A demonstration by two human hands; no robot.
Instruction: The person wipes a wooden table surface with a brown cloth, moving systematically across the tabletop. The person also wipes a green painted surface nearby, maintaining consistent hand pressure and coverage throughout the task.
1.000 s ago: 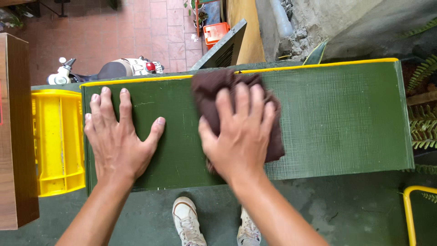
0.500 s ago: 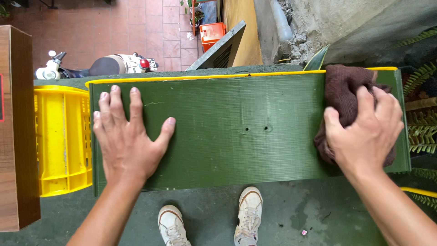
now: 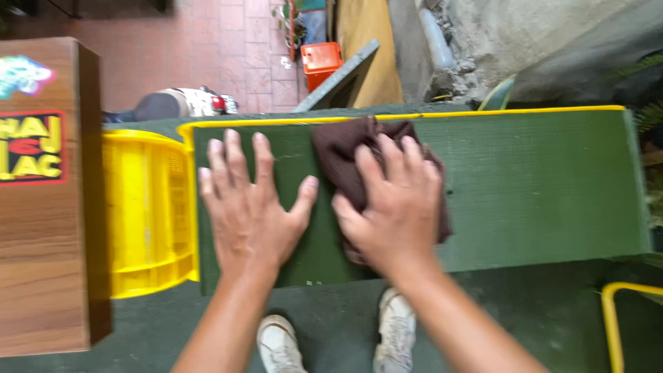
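Observation:
A dark green board [image 3: 539, 186] with a yellow far edge lies flat in front of me. My left hand [image 3: 248, 207] rests palm down on its left part, fingers spread. My right hand [image 3: 397, 207] presses a dark brown cloth [image 3: 345, 155] flat onto the board, just right of my left hand. The cloth sticks out beyond my fingers toward the far edge.
A yellow plastic crate [image 3: 141, 214] stands left of the board, beside a wooden cabinet [image 3: 41, 276]. My white shoes [image 3: 283, 345] stand on the dark floor below. An orange box [image 3: 321, 59] and a parked scooter [image 3: 179, 103] lie beyond. A yellow frame [image 3: 611, 318] shows at bottom right.
My right hand has slid the cloth from the board's right end leftward to next to my left hand. The left hand has stayed pressed down on the board.

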